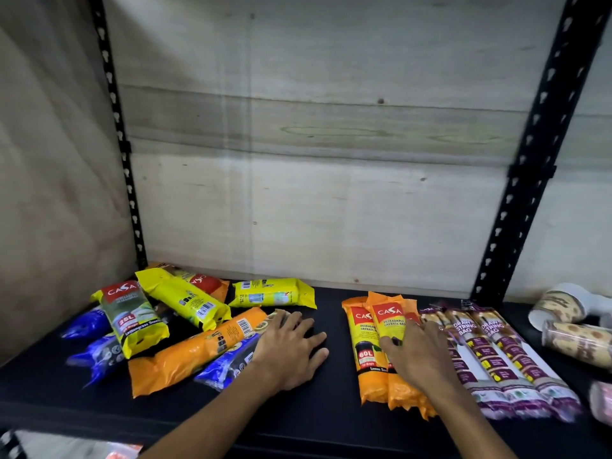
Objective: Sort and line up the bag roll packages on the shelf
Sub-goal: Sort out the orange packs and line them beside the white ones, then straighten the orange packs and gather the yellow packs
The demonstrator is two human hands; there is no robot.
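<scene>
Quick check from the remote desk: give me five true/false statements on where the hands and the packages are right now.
1. The right hand rests on the lined-up orange packages. True.
2. The purple drawstring packages lie left of the orange row. False: they lie to its right.
3. The left hand holds a yellow package in the air. False: it lies flat by the slanted orange package.
4. Blue packages lie in the left pile. True.
5. The yellow packages stand upright. False: they lie flat.

Stacked patterned paper cups (559,308) lie on their sides at right; plywood back panel (331,160) behind.
</scene>
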